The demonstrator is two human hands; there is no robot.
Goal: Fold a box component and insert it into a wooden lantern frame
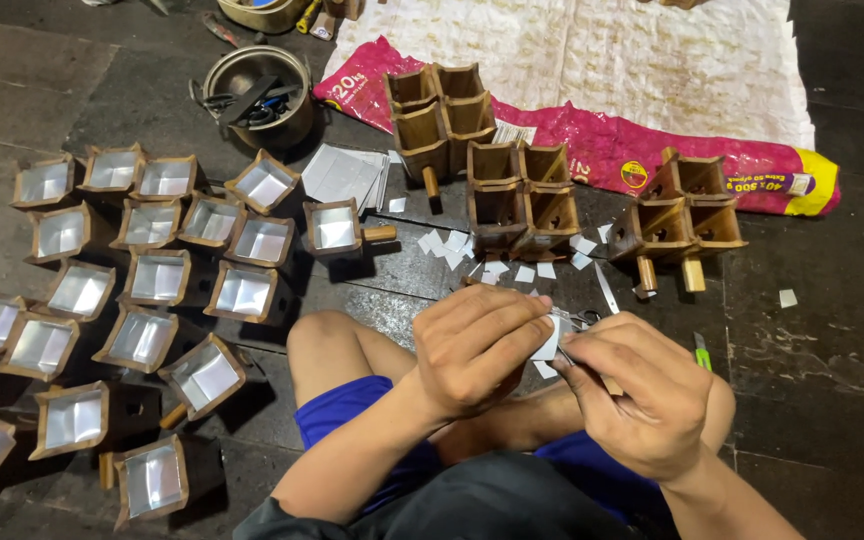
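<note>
You sit cross-legged on a dark stone floor (pixel 832 330), with a white woven sack (pixel 592 55) edged in pink and yellow spread across the far side. To your left lies a wide spread of small wooden boxes lined with shiny foil (pixel 152 275), open faces up, packed close together and several touching; one more lined box with a peg handle (pixel 337 228) sits apart, nearer the middle. Ahead of you stand three clusters of unlined wooden boxes (pixel 522 200), bare inside, the middle cluster just beside the sack's pink edge. A round metal pot (pixel 257 95) holding dark tools stands beyond the lined boxes, with a stack of grey foil sheets (pixel 344 175) near it. Small cut foil squares (pixel 497 268) are scattered on the floor between the middle cluster and your hands. Over your knees, your left hand (pixel 477 350) is closed on a small white foil piece (pixel 550 338), pinching it between thumb and fingers, while your right hand (pixel 642 395) is clamped around a thin metal tool (pixel 564 355) whose tip touches that piece. A green-handled cutter (pixel 702 352) lies on the floor just beside your right hand.
</note>
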